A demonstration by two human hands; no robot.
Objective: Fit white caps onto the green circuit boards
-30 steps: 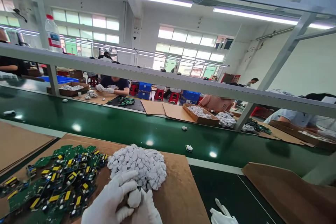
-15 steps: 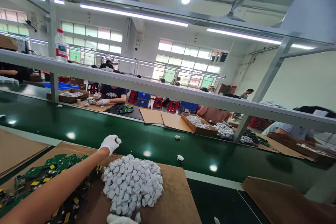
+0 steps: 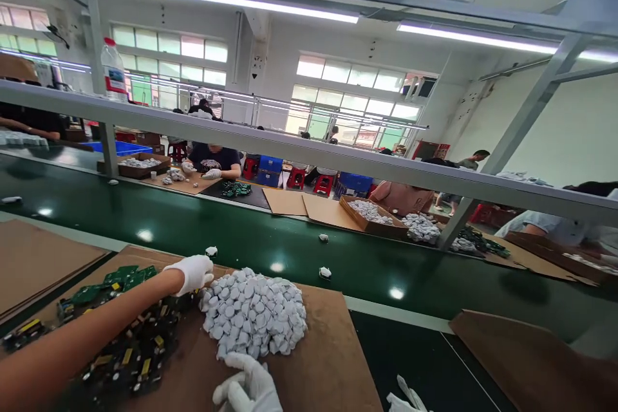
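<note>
Circuit boards (image 3: 127, 356) lie loosely spread on my left, seemingly put there to suit the nearer arm. My gloved left hand (image 3: 194, 272) hangs past them, fingers bent; their undersides are turned away, so I cannot tell whether it grips anything. Just beyond, a white-topped piece (image 3: 211, 251) sits on the green belt (image 3: 261, 243), apart from the fingers. Next comes a heap of white caps (image 3: 253, 314), probably kept central so both hands can get at it. Before it, my right hand (image 3: 262, 389) is loosely curved, thumb and fingers apart, nothing visible in it. Brown cardboard (image 3: 333, 354) beneath likely shields the desk. Farther right lies what looks like a white glove (image 3: 403, 401).
</note>
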